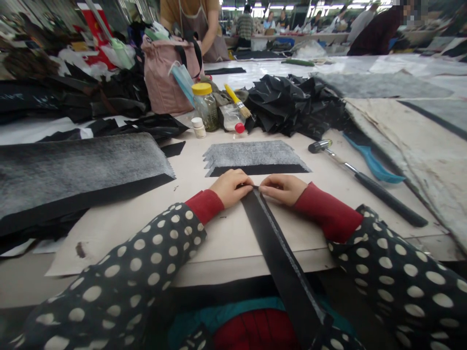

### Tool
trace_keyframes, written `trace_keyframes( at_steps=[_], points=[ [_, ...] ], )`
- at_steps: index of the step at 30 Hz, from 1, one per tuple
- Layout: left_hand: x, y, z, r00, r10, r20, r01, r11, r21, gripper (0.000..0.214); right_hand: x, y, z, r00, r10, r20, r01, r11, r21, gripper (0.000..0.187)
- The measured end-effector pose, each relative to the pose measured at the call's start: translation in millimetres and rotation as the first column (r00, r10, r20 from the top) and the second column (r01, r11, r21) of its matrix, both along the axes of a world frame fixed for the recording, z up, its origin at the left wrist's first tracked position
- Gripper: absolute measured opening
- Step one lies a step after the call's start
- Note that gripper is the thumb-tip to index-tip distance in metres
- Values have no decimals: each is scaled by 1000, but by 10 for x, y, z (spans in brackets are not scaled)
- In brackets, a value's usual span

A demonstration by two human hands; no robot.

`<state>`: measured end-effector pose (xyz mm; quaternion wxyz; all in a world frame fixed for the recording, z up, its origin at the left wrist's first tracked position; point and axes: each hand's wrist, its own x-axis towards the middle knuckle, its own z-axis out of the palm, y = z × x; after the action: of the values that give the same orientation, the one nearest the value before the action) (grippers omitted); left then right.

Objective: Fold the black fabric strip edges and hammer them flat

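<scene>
grey fleece backed with black lay in a long sheet point(80, 167) at the left of the desk point(146, 228). behind it a pink bag point(164, 82) stood open, a pale blue mask point(183, 81) hanging at its mouth, the rest of its load hidden. next came a jar point(205, 108) with its yellow lid on, holding a greenish liquid, and a small white bottle point(199, 127), capped, contents not visible. the left hand point(230, 187) had its grip pinched together on the far end of the black strip point(272, 238), which ran from mid-desk back over the near edge toward the lap; the right hand point(282, 188) pinched the same end from the other side. just beyond the hands a stack of grey pieces point(255, 155) sat fanned, seemingly done with, while this strip seemed worked only at its tip. a hammer point(365, 177) lay untouched at the right
</scene>
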<state>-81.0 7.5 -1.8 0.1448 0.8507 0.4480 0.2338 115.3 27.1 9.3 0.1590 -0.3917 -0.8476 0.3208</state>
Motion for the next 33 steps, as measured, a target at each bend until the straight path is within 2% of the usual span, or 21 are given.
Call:
trace_keyframes(
  at_steps=[2, 6, 11, 14, 16, 18, 19, 20, 22, 24, 27, 30, 33],
  points=[
    [14, -10, 22, 1000, 27, 15, -26, 999, -26, 10, -21, -20, 9, 1000, -19, 8, 19, 998, 58, 33],
    [61, -33, 80, 998, 54, 34, -54, 998, -10, 9, -92, -61, 42, 998, -34, 46, 23, 975, 222, 23],
    [96, -40, 109, 994, -8, 106, 14, 998, -55, 8, -127, -78, 73, 998, 15, 61, -36, 931, 363, 17],
    [84, -49, 105, 987, -25, 156, 42, 993, -112, 9, -115, -79, 75, 998, 37, 49, -53, 920, 388, 16],
    [63, -56, 102, 981, 2, 192, 30, 986, -164, 10, -103, -66, 69, 1000, 11, -21, -5, 967, 256, 20],
    [37, -58, 99, 967, 48, 249, 14, 970, -242, 12, -93, -45, 63, 987, -53, -152, 46, 998, -49, 29],
    [24, -56, 97, 956, 73, 283, 12, 958, -287, 13, -90, -34, 62, 970, -102, -219, 52, 973, -224, 35],
    [12, -54, 94, 943, 96, 319, 15, 944, -329, 15, -89, -25, 61, 949, -156, -274, 43, 924, -379, 41],
    [-3, -49, 89, 916, 126, 382, 34, 922, -386, 17, -90, -16, 57, 914, -237, -330, -2, 809, -588, 46],
    [-7, -49, 88, 896, 140, 421, 54, 908, -416, 18, -93, -19, 51, 903, -250, -349, -65, 723, -687, 47],
    [0, -58, 96, 884, 148, 444, 72, 895, -441, 19, -93, -37, 45, 903, -235, -360, -130, 648, -750, 45],
    [5, -72, 103, 877, 151, 457, 83, 887, -453, 20, -91, -52, 53, 903, -252, -349, -132, 608, -783, 41],
    [9, -85, 104, 872, 152, 466, 94, 882, -463, 20, -96, -61, 63, 908, -260, -328, -111, 605, -788, 41]
  ],
)
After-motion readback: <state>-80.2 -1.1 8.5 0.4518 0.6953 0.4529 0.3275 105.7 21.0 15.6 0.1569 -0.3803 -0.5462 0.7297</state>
